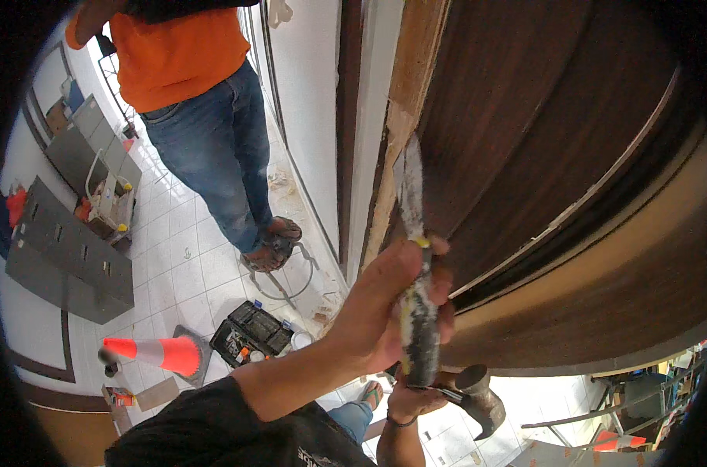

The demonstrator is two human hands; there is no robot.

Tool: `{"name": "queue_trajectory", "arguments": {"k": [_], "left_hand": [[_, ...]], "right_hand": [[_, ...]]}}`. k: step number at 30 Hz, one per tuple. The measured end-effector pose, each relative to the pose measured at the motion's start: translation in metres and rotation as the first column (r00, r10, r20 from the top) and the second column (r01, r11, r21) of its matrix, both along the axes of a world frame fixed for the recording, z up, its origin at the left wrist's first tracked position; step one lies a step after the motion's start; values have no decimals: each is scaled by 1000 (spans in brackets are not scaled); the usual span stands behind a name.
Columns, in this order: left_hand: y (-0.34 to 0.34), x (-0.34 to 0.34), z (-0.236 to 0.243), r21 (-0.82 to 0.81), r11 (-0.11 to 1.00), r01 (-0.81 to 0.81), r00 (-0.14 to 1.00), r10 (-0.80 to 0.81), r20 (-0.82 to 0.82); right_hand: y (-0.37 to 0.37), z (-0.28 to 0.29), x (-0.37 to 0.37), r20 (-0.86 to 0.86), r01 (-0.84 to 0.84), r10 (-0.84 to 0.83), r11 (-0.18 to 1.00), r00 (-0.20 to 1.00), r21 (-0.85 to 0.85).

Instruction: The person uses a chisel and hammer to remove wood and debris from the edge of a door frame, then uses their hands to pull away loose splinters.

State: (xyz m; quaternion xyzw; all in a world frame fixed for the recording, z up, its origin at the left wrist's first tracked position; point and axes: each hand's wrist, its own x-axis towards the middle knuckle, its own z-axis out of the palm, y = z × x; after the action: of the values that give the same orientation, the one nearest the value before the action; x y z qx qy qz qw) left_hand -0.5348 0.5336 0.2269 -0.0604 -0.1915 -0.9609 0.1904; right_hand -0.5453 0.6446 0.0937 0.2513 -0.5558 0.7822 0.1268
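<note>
My left hand (392, 303) grips a worn, paint-smeared handle of a flat-bladed tool (409, 187), a scraper or chisel, whose blade tip rests at the pale wooden strip (397, 93) along the edge of a dark brown wood panel (525, 156). Below it, my right hand (412, 401) holds a claw hammer (482, 405), its dark metal head close under the tool's handle end.
A person in an orange shirt and jeans (182, 93) stands to the left. On the tiled floor lie an open black toolbox (244, 327) and an orange cone (163, 354). Grey cabinets (65, 257) line the left wall; metal frames and clutter (641, 397) are at lower right.
</note>
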Motion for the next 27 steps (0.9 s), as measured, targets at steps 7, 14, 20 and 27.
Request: {"name": "queue_trajectory", "arguments": {"k": [7, 14, 20, 27], "left_hand": [[-17, 23, 5, 157, 985, 72, 994, -58, -94], [-17, 22, 2, 89, 995, 35, 997, -28, -78], [12, -15, 6, -14, 994, -109, 991, 110, 82], [16, -27, 9, 120, 992, 41, 995, -30, -93]], "right_hand": [[5, -9, 3, 21, -298, 301, 950, 953, -97], [19, -30, 14, 261, -299, 322, 946, 910, -126], [-10, 16, 0, -77, -4, 1, 999, 997, -49], [-15, 24, 0, 42, 188, -194, 976, 980, 107]]}}
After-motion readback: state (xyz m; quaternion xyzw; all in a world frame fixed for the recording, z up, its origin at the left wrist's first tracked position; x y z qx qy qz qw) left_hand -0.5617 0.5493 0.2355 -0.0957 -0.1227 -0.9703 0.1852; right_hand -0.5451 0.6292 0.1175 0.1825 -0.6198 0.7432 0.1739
